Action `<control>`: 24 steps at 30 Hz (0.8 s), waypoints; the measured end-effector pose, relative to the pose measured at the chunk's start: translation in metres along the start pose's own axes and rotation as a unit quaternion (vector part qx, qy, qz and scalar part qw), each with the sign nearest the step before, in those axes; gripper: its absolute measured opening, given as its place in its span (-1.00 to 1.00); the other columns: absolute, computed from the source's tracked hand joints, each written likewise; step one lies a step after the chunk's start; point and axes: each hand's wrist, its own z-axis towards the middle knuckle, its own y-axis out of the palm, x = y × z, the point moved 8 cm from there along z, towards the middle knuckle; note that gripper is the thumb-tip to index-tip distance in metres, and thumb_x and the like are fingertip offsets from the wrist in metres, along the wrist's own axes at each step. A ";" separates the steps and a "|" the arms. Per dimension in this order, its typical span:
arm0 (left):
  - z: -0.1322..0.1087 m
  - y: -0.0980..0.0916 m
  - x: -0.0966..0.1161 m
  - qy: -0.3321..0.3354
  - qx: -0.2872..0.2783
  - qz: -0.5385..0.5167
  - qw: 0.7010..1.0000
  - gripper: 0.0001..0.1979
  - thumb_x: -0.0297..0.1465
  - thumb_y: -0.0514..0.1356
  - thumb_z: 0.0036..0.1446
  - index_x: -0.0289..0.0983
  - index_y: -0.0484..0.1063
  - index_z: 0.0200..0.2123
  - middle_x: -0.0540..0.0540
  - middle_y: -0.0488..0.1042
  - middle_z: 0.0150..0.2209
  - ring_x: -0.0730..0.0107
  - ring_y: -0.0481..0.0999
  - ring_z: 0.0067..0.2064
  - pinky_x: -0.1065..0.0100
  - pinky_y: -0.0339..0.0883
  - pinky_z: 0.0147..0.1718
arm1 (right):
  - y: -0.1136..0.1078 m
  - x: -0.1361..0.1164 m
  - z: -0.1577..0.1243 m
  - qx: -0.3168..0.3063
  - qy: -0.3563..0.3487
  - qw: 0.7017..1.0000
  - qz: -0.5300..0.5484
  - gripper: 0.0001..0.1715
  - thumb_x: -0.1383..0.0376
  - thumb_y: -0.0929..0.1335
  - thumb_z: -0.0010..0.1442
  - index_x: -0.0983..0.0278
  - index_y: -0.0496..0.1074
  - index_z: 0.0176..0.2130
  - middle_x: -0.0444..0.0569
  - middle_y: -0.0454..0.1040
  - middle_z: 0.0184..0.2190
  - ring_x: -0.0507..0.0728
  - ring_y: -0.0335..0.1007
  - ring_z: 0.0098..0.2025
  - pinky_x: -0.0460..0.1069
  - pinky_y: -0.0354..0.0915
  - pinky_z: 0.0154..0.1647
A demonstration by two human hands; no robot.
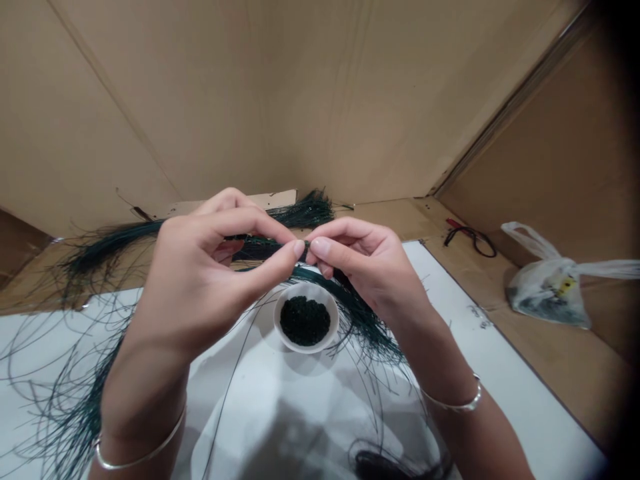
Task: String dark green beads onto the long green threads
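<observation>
Pinching dark strands [257,248] with left hand [215,273] and right hand [367,267], fingertips touching. Held crosswise, left to right, just above bowl [306,348] of beads [305,321]; equally near both.

Our left hand [210,267] and right hand [360,263] meet fingertip to fingertip just above the bowl [278,313], pinching some of the strands [295,215] between them. The bowl sits on a sheet [500,373] spread over the counter [550,347], with beads [305,320] in it. Strands run behind our hands from the left and fan over the sheet on both sides of the bowl. Right of the sheet a bag [547,287] lies on the counter, with a cord [473,239] behind it to the left. A cardboard wall [250,100] stands at the back.
</observation>
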 end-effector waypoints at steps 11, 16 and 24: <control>0.001 0.003 -0.001 0.017 -0.023 0.060 0.998 -0.92 -0.33 0.44 0.09 -0.12 0.70 -0.29 -0.01 0.41 -0.35 0.42 0.40 -0.34 0.37 0.27 -0.39 | 0.006 -0.005 -0.006 -0.013 -0.009 0.997 -0.081 -0.77 0.16 0.50 0.25 0.27 0.52 -0.28 -0.16 0.55 -0.54 -0.03 0.32 -0.56 -0.10 0.27 -0.54; 0.000 0.002 0.001 0.045 -0.025 0.063 0.997 -0.89 -0.35 0.40 0.15 -0.10 0.72 -0.22 -0.02 0.41 -0.33 0.41 0.41 -0.31 0.34 0.32 -0.28 | 0.006 -0.007 -0.009 -0.008 -0.017 0.992 -0.122 -0.77 0.15 0.46 0.31 0.25 0.46 -0.25 -0.20 0.52 -0.60 -0.05 0.25 -0.63 -0.11 0.19 -0.59; 0.001 0.001 0.001 0.021 -0.028 0.066 0.997 -0.91 -0.37 0.40 0.08 -0.20 0.57 -0.40 -0.01 0.40 -0.34 0.41 0.42 -0.32 0.38 0.27 -0.39 | 0.003 -0.010 -0.011 -0.024 -0.007 0.993 -0.118 -0.77 0.12 0.44 0.33 0.22 0.45 -0.25 -0.24 0.45 -0.65 -0.05 0.19 -0.67 -0.10 0.09 -0.65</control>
